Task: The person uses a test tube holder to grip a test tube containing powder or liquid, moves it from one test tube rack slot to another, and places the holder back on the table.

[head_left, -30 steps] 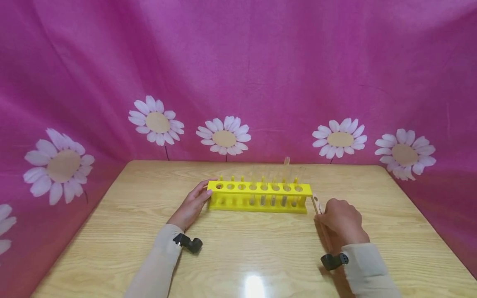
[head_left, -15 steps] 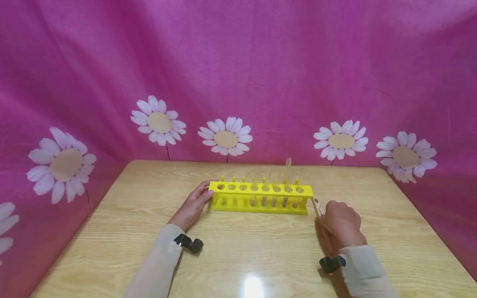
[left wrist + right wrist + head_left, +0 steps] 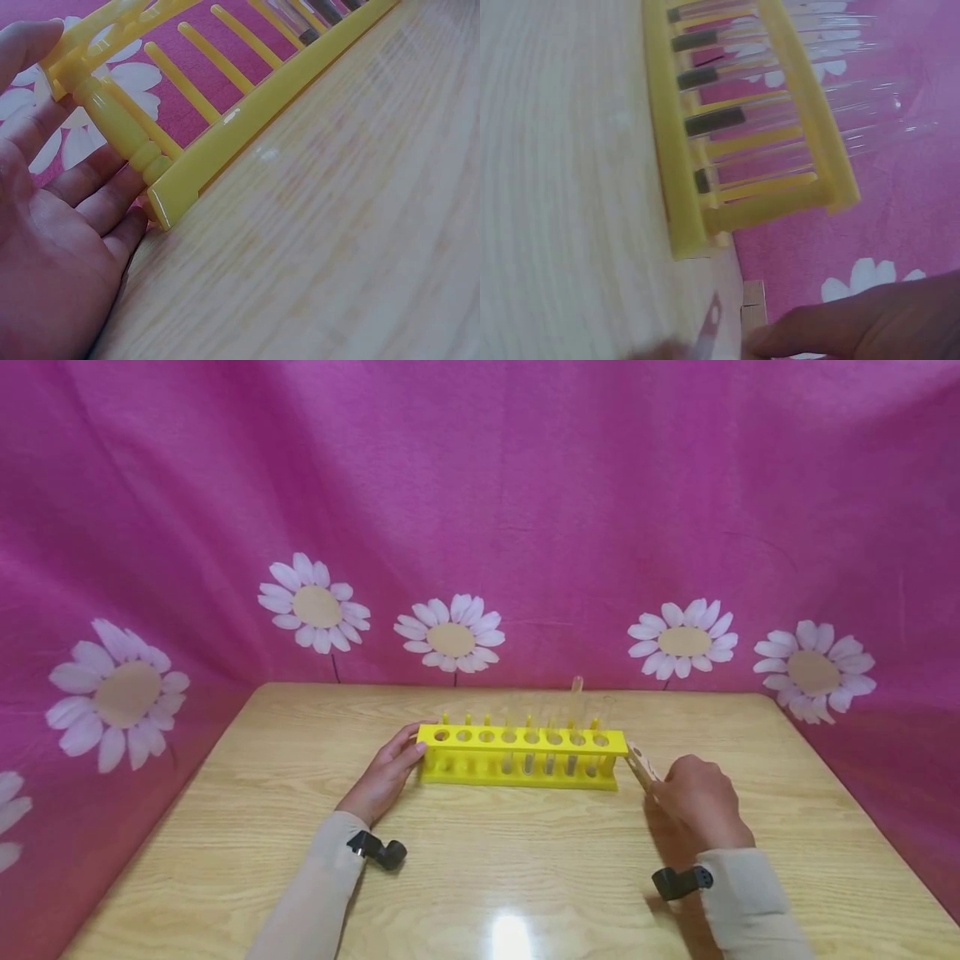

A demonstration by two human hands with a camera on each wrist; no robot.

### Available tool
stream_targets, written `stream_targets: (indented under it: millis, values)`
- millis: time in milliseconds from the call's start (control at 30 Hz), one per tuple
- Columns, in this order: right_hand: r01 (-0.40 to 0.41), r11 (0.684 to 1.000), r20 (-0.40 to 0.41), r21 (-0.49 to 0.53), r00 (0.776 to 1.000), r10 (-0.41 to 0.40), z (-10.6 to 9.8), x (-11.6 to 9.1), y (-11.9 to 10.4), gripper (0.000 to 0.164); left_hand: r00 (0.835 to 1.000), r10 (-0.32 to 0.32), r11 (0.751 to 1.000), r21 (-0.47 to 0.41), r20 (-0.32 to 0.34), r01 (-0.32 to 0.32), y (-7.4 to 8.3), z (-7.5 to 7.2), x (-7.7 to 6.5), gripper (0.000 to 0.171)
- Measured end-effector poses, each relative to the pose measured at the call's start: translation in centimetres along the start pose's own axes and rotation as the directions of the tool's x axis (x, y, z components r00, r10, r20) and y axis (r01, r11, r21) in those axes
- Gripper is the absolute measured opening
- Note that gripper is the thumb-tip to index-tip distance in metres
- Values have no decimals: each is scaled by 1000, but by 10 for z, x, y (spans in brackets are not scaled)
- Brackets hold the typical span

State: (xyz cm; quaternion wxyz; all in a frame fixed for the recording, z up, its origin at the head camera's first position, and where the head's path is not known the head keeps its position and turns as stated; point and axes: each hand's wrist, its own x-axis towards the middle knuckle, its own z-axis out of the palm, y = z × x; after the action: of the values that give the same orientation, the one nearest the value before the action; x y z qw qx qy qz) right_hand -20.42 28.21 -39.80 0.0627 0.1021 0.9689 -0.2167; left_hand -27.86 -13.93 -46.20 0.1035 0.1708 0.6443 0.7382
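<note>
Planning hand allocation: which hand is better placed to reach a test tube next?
Probably the right hand: it holds a wooden clamp near the test tubes; the left hand grips the yellow rack at its tubeless end.

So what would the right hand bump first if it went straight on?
Probably the rack, at its right end, where the clip in the right hand points, though depth is unclear.

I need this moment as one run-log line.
left grip: holds end of long yellow plastic rack; right grip: holds pale slender wooden tool near rack's other end; clear cylindrical tubes: in rack, dark matter at bottoms
</note>
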Motion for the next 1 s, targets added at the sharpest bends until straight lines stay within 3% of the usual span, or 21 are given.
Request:
stream_targets:
  millis: [300,500,767,1000]
  values:
    - [44,998,-169,49,985,-35,-13,0,-3,29,1000,6,1000,0,-8,-6,0,-1,0,52]
    - [105,992,-331,71,941,-76,-19,-7,-7,24,1000,12,1000,-13,-1,-12,-2,-1,0,52]
    - [106,987,-400,117,915,-51,-29,-18,-21,26,1000,-4,1000,-2,-8,4,-2,-3,-1,53]
    - [164,978,-520,131,851,-73,-36,-30,-36,28,1000,7,1000,-9,-8,-7,-3,-2,1,52]
